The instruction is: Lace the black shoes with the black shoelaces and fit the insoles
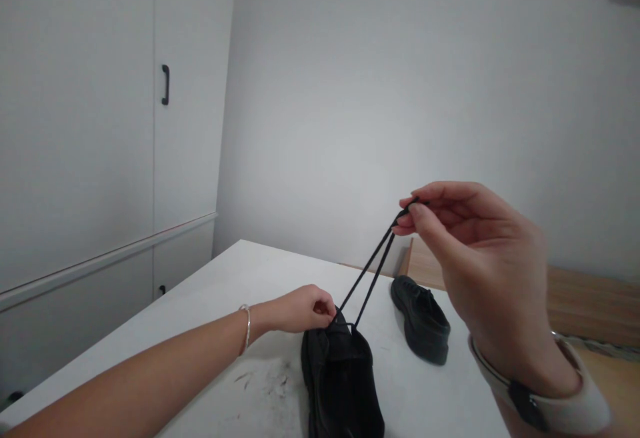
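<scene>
A black shoe (314, 385) sits on the white table with its opening towards me. From its front, two strands of black shoelace (377, 271) rise taut to the upper right. My right hand (475, 245) is raised well above the table and pinches the strands together between thumb and fingers. My left hand (305, 309) is at the shoe's upper left, its thumb and fingertips closed beside the eyelets. What those fingertips grip, perhaps a bit of lace or the shoe's edge, is too small to make out.
Another black shoe (423, 321) stands on the white table (270, 265), right of the first. Dark scuff marks lie left of the near shoe. A white cabinet (190, 125) is on the left, a wall behind, and a wooden board (585, 298) at the right.
</scene>
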`<action>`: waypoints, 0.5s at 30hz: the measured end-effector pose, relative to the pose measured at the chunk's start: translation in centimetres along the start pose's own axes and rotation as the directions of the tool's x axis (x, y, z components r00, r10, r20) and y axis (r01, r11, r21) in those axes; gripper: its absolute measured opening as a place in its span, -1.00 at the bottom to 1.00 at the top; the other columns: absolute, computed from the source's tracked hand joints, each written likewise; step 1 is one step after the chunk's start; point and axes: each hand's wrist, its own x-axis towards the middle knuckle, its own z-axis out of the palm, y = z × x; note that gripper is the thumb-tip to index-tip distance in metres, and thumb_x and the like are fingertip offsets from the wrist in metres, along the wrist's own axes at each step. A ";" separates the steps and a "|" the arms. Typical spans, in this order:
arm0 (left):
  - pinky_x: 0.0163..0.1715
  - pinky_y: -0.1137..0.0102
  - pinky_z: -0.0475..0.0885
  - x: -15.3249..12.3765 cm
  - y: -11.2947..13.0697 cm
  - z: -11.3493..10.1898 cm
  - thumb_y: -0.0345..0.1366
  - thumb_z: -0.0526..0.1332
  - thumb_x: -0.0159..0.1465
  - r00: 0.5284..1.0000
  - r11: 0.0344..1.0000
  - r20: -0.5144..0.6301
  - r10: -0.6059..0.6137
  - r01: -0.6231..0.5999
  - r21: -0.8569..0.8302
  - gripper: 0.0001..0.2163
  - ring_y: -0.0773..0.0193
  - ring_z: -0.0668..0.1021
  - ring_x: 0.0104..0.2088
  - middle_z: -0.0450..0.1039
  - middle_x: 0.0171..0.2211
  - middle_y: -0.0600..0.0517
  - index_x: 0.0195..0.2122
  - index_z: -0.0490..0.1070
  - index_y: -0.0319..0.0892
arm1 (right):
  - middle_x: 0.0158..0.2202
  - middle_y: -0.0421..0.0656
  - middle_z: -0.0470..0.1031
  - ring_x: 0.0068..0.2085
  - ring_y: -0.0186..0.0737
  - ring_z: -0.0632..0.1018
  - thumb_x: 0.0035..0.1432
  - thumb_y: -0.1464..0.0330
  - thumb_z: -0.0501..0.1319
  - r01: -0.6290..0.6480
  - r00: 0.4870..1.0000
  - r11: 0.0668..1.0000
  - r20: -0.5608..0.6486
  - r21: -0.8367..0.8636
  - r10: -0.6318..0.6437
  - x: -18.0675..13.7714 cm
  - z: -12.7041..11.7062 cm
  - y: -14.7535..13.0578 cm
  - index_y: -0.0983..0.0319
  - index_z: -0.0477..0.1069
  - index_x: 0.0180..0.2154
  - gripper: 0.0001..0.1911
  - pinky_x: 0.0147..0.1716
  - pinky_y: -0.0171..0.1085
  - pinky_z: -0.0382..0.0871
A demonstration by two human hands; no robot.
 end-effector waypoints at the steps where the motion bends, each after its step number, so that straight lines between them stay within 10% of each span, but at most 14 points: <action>1: -0.30 0.41 0.38 -0.6 0.2 0.4 -0.08 0.19 0.27 1.000 0.999 -0.007 0.029 -0.029 -0.017 -0.67 0.25 0.50 -0.34 0.53 -0.42 0.03 -0.30 0.59 -0.26 | -0.38 -0.24 0.61 -0.41 -0.39 0.63 0.13 0.54 0.32 0.005 1.000 1.000 -0.024 0.001 -0.005 0.2 0.0 0.0 0.25 0.52 -0.25 -0.87 -0.39 -0.47 0.57; 4: -0.10 0.35 0.39 -1.9 0.6 2.2 0.06 -0.07 0.39 0.995 0.994 -0.048 0.084 -0.087 -0.068 -0.47 0.19 0.53 -0.17 0.56 -0.19 -0.04 -0.10 0.57 -0.22 | -0.39 -0.26 0.60 -0.41 -0.40 0.62 0.14 0.55 0.30 0.030 0.997 0.999 -0.077 0.021 -0.028 0.8 0.3 -0.2 0.26 0.53 -0.18 -0.81 -0.38 -0.46 0.57; 9: -0.07 0.30 0.40 -1.3 0.0 5.4 -0.03 0.41 0.05 0.980 0.992 -0.197 0.029 -0.052 -0.114 -0.48 0.07 0.52 -0.09 0.53 -0.09 -0.08 -0.02 0.49 -0.20 | -0.42 -0.27 0.59 -0.42 -0.40 0.64 0.14 0.57 0.29 0.063 0.995 0.997 -0.079 0.050 -0.059 1.1 1.7 -1.5 0.27 0.54 -0.30 -0.88 -0.40 -0.48 0.57; 15: -0.09 0.31 0.41 -0.6 -0.1 5.6 -0.20 0.50 -0.08 0.975 0.991 -0.214 0.059 -0.084 -0.108 -0.56 0.07 0.54 -0.11 0.55 -0.17 0.00 -0.15 0.56 -0.14 | -0.43 -0.28 0.58 -0.42 -0.36 0.65 0.14 0.58 0.29 0.185 0.974 0.983 -0.127 -0.017 -0.186 1.4 2.7 -2.7 0.23 0.53 -0.31 -0.85 -0.42 -0.42 0.59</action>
